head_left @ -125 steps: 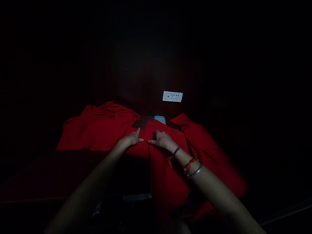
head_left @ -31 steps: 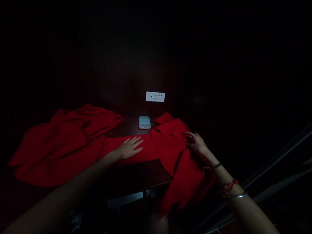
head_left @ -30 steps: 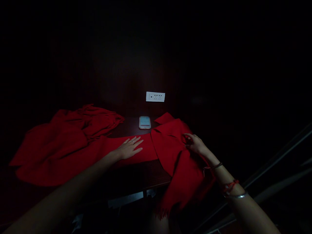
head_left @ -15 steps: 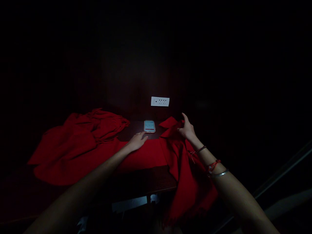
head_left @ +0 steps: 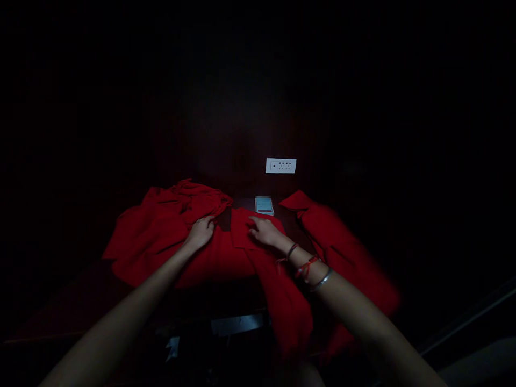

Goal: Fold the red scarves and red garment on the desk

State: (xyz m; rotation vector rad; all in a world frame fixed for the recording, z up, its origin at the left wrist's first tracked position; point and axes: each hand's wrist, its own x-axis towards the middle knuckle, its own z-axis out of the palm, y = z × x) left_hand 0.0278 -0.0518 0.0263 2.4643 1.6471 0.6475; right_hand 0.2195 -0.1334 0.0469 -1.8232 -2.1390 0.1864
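Shifted since the earlier frame: red cloth flap (head_left: pixel 238 232), now mid-table (head_left: pixel 290 219) beneath the right hand (head_left: pixel 264 232); left hand (head_left: pixel 200 232), now against crumpled red cloth (head_left: pixel 149 223). Both hands' fingers partly curled, grip indeterminable. Flap judged soft, light, limp; best taken by folded edge. Phone (head_left: pixel 264 205) just beyond.

Dark cord (head_left: pixel 292 249), red bracelet (head_left: pixel 307 265), silver bangle (head_left: pixel 323 281).

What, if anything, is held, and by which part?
A hold cannot be told: left hand at bunched red cloth, right hand on a red flap.
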